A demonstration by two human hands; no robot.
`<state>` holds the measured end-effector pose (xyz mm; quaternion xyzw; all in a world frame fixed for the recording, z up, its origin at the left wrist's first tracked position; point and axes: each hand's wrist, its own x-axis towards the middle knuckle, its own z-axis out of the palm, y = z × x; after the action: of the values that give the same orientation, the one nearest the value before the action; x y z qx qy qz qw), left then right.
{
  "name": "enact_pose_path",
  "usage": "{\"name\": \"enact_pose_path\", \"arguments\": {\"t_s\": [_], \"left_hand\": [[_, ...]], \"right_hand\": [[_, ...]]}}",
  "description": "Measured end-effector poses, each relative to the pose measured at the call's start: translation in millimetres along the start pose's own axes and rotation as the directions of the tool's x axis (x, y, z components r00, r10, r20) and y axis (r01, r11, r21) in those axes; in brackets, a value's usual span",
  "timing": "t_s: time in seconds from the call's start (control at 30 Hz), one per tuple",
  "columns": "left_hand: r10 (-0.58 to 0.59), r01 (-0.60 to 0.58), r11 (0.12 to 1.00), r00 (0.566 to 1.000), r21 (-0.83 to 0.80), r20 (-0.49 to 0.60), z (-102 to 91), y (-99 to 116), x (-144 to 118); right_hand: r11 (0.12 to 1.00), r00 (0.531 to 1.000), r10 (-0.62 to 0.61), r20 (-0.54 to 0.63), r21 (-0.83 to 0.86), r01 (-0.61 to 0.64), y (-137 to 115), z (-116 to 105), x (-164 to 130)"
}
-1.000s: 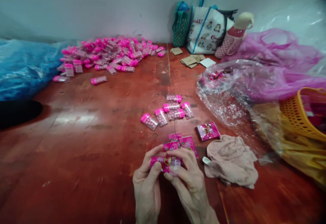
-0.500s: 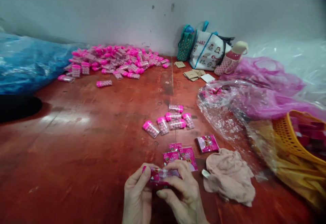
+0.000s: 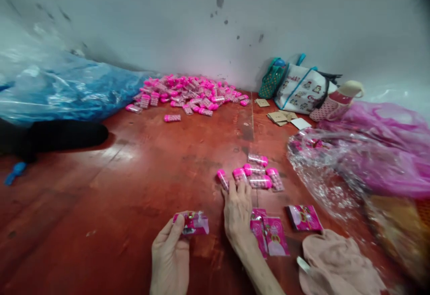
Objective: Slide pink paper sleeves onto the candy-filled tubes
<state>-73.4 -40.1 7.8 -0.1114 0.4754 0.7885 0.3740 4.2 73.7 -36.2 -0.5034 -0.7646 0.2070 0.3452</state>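
My left hand [image 3: 170,252] pinches a pink printed plastic sleeve [image 3: 196,223] between thumb and fingers, above the red-brown surface. Farther forward, my right hand [image 3: 238,212] reaches with fingers apart over two small clear bottles with pink caps. One bottle [image 3: 221,177] lies at its left fingers and another bottle [image 3: 239,174] is at its fingertips; my fingers partly hide both. Several more bottles filled with pink balls, such as one capped bottle [image 3: 260,181], lie just to the right. Flat pink sleeves [image 3: 276,237] lie beside my right wrist, near a thicker pink stack [image 3: 304,218].
A large heap of pink-capped bottles [image 3: 195,91] lies by the wall. At right are a pinkish cloth [image 3: 339,263], clear plastic [image 3: 312,169], a pink bag [image 3: 386,138], cardboard pieces [image 3: 280,117] and a white tote [image 3: 300,89]. Blue plastic [image 3: 90,89] and a dark rounded shape [image 3: 67,134] are at left.
My right hand has let go of the sleeve and moved forward to the bottles. My left hand keeps the sleeve. The view has shifted left and up.
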Motion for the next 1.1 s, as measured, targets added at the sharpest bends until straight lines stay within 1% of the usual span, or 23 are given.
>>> {"name": "enact_pose_path", "arguments": {"t_s": [0.07,0.17,0.2,0.23,0.27,0.33,0.37,0.4,0.43,0.47,0.5,0.53,0.57,0.6,0.63,0.7,0.77,0.87,1.0,1.1], "left_hand": [[-0.008,0.008,1.000,1.000,-0.022,-0.005,-0.5,1.9,3.2],[-0.017,0.018,0.997,1.000,-0.073,0.014,1.1,5.6,8.0],[-0.009,0.011,0.996,1.000,-0.091,0.018,2.1,7.0,9.1],[0.004,-0.002,0.994,1.000,-0.106,0.022,3.3,8.2,9.9],[0.023,-0.020,0.993,1.000,-0.120,0.021,4.7,9.1,10.3],[0.058,-0.054,0.989,0.998,-0.134,0.023,7.7,9.8,9.9],[0.068,-0.064,0.989,0.997,-0.135,0.024,9.5,9.6,9.2],[0.073,-0.068,0.989,0.997,-0.131,0.028,11.4,9.0,8.0],[0.074,-0.070,0.990,0.997,-0.125,0.030,13.3,8.0,6.6],[0.076,-0.072,0.991,0.997,-0.117,0.031,15.3,6.9,4.8],[0.080,-0.076,0.991,0.996,-0.108,0.034,17.2,5.5,2.9],[0.086,-0.082,0.992,0.996,-0.098,0.038,18.9,4.1,0.9],[0.091,-0.087,0.992,0.995,-0.087,0.044,20.5,2.7,-1.0],[0.096,-0.092,0.993,0.994,-0.076,0.053,21.8,1.4,-2.8],[0.101,-0.097,0.993,0.993,-0.064,0.061,22.9,0.0,-4.4],[0.108,-0.105,0.994,0.991,-0.042,0.075,24.1,-2.5,-6.9],[0.122,-0.121,0.992,0.989,-0.026,0.078,24.0,-5.0,-8.3],[0.147,-0.147,0.989,0.986,-0.002,0.079,21.5,-7.8,-9.2],[0.131,-0.137,0.989,0.986,0.054,0.105,17.9,-8.5,-9.4],[0.134,-0.146,0.985,0.983,0.090,0.127,18.2,-9.3,-9.0]], "right_hand": [[0.999,1.000,-0.025,0.010,0.029,0.024,2.7,-5.1,-4.8],[0.995,0.998,-0.033,0.059,0.101,0.027,3.7,-22.2,-14.5],[0.988,0.996,-0.011,0.092,0.155,-0.003,3.1,-29.6,-18.4],[0.968,0.989,0.034,0.143,0.242,-0.069,2.1,-37.5,-22.7],[0.935,0.977,0.087,0.192,0.324,-0.147,0.8,-45.4,-27.2],[0.861,0.944,0.172,0.283,0.423,-0.284,-2.0,-60.3,-36.0],[0.846,0.940,0.176,0.292,0.444,-0.296,-3.3,-66.6,-40.2],[0.853,0.950,0.142,0.277,0.452,-0.259,-4.3,-72.0,-44.0],[0.874,0.971,0.075,0.228,0.454,-0.174,-4.9,-76.3,-47.4],[0.896,0.986,-0.016,0.167,0.439,-0.060,-5.0,-79.5,-50.3],[0.910,0.988,-0.120,0.099,0.408,0.069,-4.9,-81.7,-52.8],[0.913,0.974,-0.221,0.043,0.360,0.191,-4.5,-83.2,-54.8],[0.910,0.953,-0.303,0.006,0.300,0.287,-4.0,-84.1,-56.7],[0.905,0.933,-0.359,-0.011,0.240,0.351,-3.7,-84.6,-58.4],[0.902,0.919,-0.395,-0.014,0.186,0.390,-3.7,-84.7,-60.2],[0.905,0.912,-0.411,-0.013,0.111,0.410,-4.5,-84.3,-64.2],[0.914,0.919,-0.392,-0.033,0.096,0.393,-5.9,-83.3,-68.4],[0.908,0.918,-0.393,-0.048,0.133,0.396,-6.1,-83.1,-71.4],[0.870,0.886,-0.463,0.038,0.213,0.445,-0.8,-87.6,-67.6],[0.868,0.890,-0.455,0.036,0.239,0.435,2.9,-90.4,-65.3]]}}
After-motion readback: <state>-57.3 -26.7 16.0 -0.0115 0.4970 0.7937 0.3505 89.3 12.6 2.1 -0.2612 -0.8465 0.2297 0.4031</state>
